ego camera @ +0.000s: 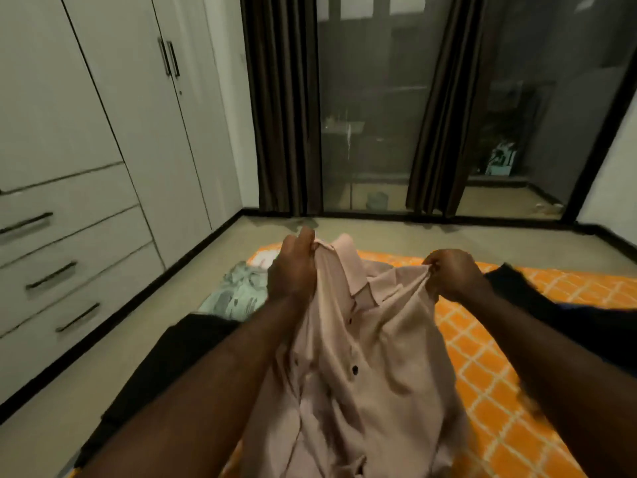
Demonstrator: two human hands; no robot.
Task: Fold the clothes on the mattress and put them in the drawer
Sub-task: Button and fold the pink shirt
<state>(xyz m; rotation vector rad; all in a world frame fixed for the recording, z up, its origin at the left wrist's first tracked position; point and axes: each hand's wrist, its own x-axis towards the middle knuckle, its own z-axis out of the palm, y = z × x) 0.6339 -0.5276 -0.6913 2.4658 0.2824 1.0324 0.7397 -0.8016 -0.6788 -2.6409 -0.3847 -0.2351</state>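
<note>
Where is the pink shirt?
Middle of the head view: the left hand and right hand hold the pink shirt up over the orange mattress.

No readable text — no labels, brands, numbers.

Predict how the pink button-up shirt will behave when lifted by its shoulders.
Probably floppy: the pink shirt sags in folds between the left hand and right hand. Likely light: pinched fabric alone carries it. May crumple when released.
</note>
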